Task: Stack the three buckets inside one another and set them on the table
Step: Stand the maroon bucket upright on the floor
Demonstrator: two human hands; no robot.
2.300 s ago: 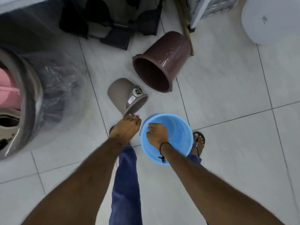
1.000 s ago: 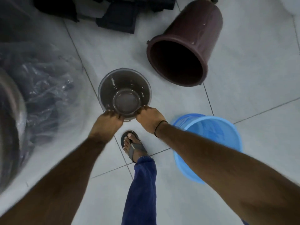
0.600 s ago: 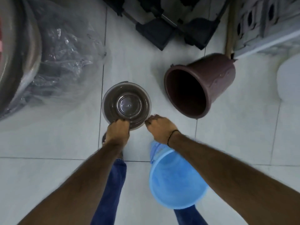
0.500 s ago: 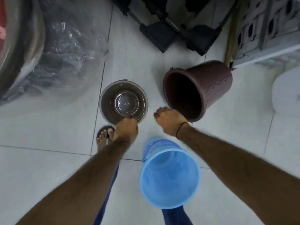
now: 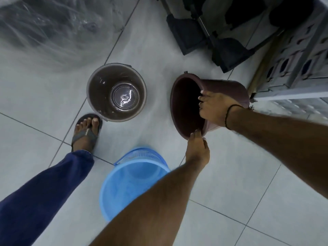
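Observation:
Three buckets are on the tiled floor. A grey-brown bucket (image 5: pixel 116 92) stands upright at centre left, empty. A larger maroon bucket (image 5: pixel 184 105) lies on its side at right, mouth facing left. My right hand (image 5: pixel 213 108) grips its upper rim, fingers curled over the edge. My left hand (image 5: pixel 197 148) holds the lower rim from below. A blue bucket (image 5: pixel 131 180) stands upright near my feet, partly hidden by my left forearm. No table is in view.
Clear plastic wrapping (image 5: pixel 53 27) covers a bulky thing at top left. Black chair feet (image 5: pixel 209 36) stand at the top. A wooden stick (image 5: pixel 262 66) and a grey perforated crate (image 5: pixel 298 64) are at the right. My sandalled foot (image 5: pixel 86 130) stands beside the grey-brown bucket.
Both hands left the grey-brown bucket, which now stands upright, and moved right to take hold of the maroon bucket's rim. The view shifted closer.

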